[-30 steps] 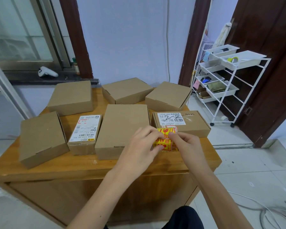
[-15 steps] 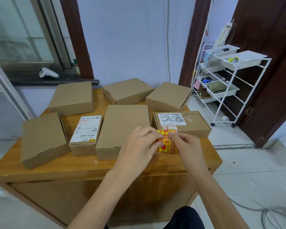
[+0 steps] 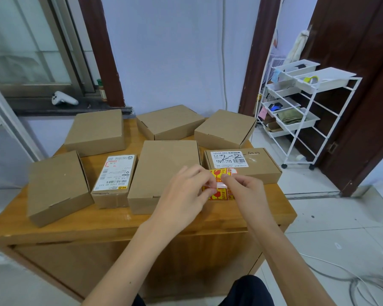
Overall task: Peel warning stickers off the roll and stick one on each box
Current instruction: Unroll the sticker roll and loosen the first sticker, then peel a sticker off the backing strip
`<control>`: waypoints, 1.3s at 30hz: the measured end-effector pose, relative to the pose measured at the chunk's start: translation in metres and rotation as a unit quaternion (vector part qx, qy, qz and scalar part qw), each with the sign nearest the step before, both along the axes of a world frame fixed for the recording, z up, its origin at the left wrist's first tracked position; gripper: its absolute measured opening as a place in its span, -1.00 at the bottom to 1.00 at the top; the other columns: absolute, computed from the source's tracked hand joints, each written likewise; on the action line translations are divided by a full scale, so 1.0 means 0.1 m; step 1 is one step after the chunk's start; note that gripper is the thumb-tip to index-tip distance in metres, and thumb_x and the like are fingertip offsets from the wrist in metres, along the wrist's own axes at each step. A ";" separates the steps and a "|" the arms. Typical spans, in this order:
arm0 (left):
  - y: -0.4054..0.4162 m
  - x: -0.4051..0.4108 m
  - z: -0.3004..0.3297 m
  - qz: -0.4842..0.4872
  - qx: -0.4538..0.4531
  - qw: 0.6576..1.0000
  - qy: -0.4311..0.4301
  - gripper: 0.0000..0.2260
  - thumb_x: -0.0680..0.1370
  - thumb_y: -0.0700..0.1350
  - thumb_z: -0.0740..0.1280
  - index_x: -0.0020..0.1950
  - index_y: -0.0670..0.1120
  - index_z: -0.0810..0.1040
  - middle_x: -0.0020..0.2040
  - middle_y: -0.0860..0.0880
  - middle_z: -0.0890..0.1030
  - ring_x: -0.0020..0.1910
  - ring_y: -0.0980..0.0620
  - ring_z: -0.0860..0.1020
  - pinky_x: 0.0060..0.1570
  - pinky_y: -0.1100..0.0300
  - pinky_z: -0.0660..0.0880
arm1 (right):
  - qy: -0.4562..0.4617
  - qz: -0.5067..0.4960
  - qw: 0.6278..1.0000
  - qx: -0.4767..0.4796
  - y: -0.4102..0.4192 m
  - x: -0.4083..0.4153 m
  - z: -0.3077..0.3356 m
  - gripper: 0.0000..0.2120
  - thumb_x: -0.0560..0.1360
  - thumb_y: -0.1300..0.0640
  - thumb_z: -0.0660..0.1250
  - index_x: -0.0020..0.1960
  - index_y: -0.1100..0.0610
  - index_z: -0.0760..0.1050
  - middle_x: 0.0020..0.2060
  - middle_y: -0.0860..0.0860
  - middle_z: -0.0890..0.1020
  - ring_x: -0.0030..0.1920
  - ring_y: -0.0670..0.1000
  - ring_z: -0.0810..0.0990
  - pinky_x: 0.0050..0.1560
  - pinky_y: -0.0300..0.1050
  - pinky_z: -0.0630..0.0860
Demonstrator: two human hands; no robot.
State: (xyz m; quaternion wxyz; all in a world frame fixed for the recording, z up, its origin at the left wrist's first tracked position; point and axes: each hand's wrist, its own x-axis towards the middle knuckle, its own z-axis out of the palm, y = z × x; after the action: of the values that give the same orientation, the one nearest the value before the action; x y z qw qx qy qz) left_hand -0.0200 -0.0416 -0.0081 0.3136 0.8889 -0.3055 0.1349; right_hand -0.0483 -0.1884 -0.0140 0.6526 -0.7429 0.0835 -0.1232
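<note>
Both hands work as one grip on the sticker roll (image 3: 219,186), held just above the worktop (image 3: 111,224) near its front-right edge. Left hand (image 3: 186,193) has fingers curled round the roll's left side; right hand (image 3: 244,188) pinches what looks like a lifted sticker edge w/ thumb and forefinger, fingertips close together. How far the sticker has come off is hidden by the fingers.

Risks, as a guess: sticker could tear or curl back onto itself if pulled at a steep angle or too fast; adhesive may catch on the fingers and crease; backing might lift w/ it if the pinch takes both layers.

Seven boxes sit on the worktop, none w/ a warning sticker visible. Nearest targets: the labelled box (image 3: 243,162) just behind the hands, and the big plain box (image 3: 166,166) beside the left hand. Gaps btwn boxes are narrow, so a placing hand should come from above, not sideways. Worktop's right edge is close; white rack (image 3: 305,115) stands well apart on the floor, no obstruction.
</note>
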 end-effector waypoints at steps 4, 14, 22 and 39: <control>0.07 -0.06 -0.04 -0.023 -0.044 0.999 0.014 -0.89 0.49 -0.10 0.41 -0.14 0.09 0.50 -0.08 0.18 0.52 0.00 0.19 0.41 -0.07 0.48 0.30 | 0.030 -0.027 0.998 0.038 -0.03 0.01 0.01 -0.75 0.52 0.11 0.30 -0.17 0.21 0.67 -0.20 0.19 0.71 -0.15 0.03 0.65 -0.02 -0.01 0.56; 0.69 0.28 -0.05 0.138 -0.236 0.938 0.215 -0.97 0.49 -0.09 0.42 -0.11 0.02 0.60 -0.19 0.02 0.66 -0.18 0.18 0.57 -0.20 0.26 0.44 | 0.045 -0.070 0.994 0.070 -0.03 -0.01 0.01 -0.81 0.53 0.10 0.29 -0.22 -0.04 0.60 -0.11 -0.13 0.64 -0.05 -0.12 0.60 -0.22 -0.28 0.49; 0.73 0.59 -0.18 0.204 -0.035 0.963 0.173 -0.91 0.48 -0.07 0.41 -0.18 0.07 0.52 -0.20 0.12 0.60 -0.14 0.10 0.57 -0.29 0.24 0.42 | 0.036 -0.041 0.997 0.051 0.08 0.02 0.02 -0.77 0.53 0.13 0.29 -0.21 0.18 0.64 -0.11 -0.05 0.68 -0.06 -0.17 0.58 -0.32 -0.37 0.50; 0.75 0.53 -0.30 0.130 0.140 0.982 -0.008 -0.75 0.57 -0.15 0.22 0.17 0.08 0.58 0.14 0.12 0.62 0.05 0.00 0.38 0.03 0.07 0.39 | -0.002 0.024 0.999 0.033 0.13 -0.08 0.18 -0.79 0.55 0.14 0.26 -0.17 -0.08 0.60 -0.11 -0.25 0.61 0.02 -0.21 0.54 -0.12 -0.32 0.45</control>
State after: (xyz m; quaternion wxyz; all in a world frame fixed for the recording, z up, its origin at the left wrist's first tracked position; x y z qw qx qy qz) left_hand 0.0333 0.0329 -0.0382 0.1630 0.9549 -0.2062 0.1378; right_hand -0.0564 -0.1756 0.0042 0.6795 -0.7228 0.0680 -0.1061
